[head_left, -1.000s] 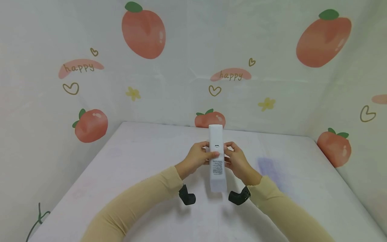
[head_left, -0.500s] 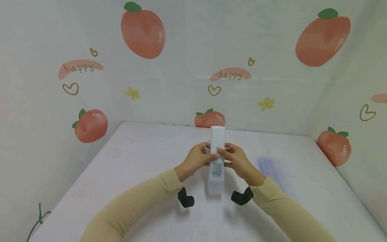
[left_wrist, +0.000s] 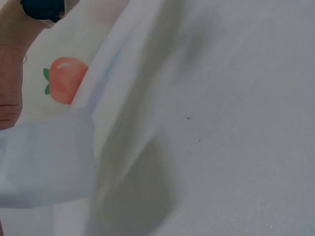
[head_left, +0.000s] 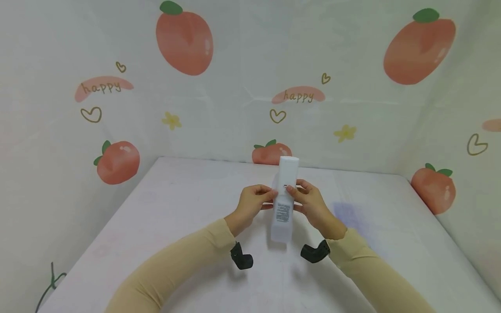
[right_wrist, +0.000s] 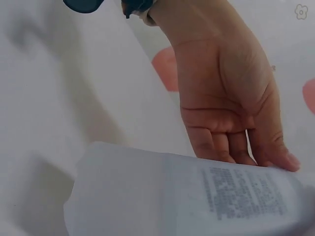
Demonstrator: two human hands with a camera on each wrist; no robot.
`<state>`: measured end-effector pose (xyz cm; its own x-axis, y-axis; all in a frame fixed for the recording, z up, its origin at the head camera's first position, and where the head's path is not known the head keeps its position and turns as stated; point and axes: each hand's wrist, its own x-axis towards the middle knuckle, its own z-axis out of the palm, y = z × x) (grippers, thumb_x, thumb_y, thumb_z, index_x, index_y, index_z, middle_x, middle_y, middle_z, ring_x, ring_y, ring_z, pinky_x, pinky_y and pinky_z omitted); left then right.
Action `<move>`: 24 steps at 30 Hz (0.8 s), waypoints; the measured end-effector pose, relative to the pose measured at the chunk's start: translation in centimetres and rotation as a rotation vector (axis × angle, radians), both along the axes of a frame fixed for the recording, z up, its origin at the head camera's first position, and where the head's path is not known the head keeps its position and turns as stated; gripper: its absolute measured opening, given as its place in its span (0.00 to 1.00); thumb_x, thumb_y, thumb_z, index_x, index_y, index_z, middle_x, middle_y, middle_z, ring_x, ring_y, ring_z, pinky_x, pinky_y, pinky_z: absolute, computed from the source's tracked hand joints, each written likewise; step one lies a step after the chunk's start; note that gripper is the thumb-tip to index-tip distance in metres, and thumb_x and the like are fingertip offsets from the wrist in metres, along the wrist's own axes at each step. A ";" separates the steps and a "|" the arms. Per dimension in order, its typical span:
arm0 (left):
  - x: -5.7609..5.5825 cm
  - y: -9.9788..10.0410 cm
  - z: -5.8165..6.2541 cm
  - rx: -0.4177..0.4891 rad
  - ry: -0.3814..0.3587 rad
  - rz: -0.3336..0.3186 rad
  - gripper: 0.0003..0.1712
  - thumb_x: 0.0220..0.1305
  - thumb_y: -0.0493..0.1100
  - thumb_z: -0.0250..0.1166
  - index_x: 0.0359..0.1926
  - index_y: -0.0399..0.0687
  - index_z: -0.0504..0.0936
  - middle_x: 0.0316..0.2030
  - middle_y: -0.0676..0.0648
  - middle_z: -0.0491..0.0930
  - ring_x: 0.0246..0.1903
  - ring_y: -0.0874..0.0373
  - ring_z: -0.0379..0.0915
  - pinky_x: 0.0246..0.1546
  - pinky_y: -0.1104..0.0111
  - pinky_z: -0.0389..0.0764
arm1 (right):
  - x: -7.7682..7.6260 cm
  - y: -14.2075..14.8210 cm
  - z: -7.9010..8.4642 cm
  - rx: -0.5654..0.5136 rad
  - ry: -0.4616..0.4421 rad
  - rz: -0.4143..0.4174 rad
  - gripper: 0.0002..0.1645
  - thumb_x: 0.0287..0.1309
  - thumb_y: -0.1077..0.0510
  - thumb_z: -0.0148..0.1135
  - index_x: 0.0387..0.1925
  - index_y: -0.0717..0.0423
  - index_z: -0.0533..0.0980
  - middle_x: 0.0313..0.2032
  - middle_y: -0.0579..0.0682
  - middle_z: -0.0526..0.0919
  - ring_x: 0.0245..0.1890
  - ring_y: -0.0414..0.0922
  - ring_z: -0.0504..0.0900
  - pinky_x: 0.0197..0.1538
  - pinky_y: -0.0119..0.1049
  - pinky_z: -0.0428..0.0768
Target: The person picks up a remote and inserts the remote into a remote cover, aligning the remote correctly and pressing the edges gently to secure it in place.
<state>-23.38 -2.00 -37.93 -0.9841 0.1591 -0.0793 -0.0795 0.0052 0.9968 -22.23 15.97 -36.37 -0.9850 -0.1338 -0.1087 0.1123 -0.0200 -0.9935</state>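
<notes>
Grips [head_left: 248, 204] [head_left: 312, 204] on labelled device [head_left: 284, 201] — "happy" backdrop [head_left: 235, 104]

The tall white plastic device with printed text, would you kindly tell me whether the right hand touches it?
Touching; the head view shows the right hand with its thumb on the front of the white device.
</notes>
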 end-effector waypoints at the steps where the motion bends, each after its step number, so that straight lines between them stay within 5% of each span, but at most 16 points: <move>1: 0.0 0.0 -0.1 0.005 0.002 0.012 0.14 0.63 0.42 0.67 0.42 0.34 0.82 0.34 0.45 0.81 0.33 0.59 0.80 0.41 0.62 0.85 | 0.0 -0.1 -0.1 0.006 0.000 -0.002 0.26 0.66 0.55 0.59 0.59 0.64 0.65 0.46 0.49 0.78 0.43 0.41 0.79 0.48 0.39 0.82; 13: -0.2 0.3 1.1 0.014 -0.053 0.132 0.08 0.65 0.38 0.63 0.38 0.34 0.81 0.34 0.47 0.78 0.35 0.58 0.77 0.46 0.62 0.83 | 0.3 -0.7 0.3 0.112 0.063 0.137 0.30 0.69 0.58 0.53 0.64 0.72 0.60 0.50 0.64 0.77 0.40 0.43 0.83 0.50 0.48 0.82; 24: -1.4 0.6 1.9 -0.068 -0.135 0.046 0.08 0.66 0.32 0.58 0.41 0.30 0.82 0.38 0.42 0.81 0.31 0.57 0.78 0.45 0.63 0.83 | 1.2 -0.9 0.0 0.138 0.028 0.175 0.32 0.70 0.55 0.52 0.66 0.70 0.57 0.50 0.61 0.78 0.44 0.45 0.83 0.53 0.51 0.80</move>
<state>-24.80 -1.45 -36.01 -0.9699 0.1043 -0.2202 -0.2142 0.0658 0.9746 -21.04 15.12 -36.34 -0.9510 -0.2885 -0.1113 0.0749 0.1341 -0.9881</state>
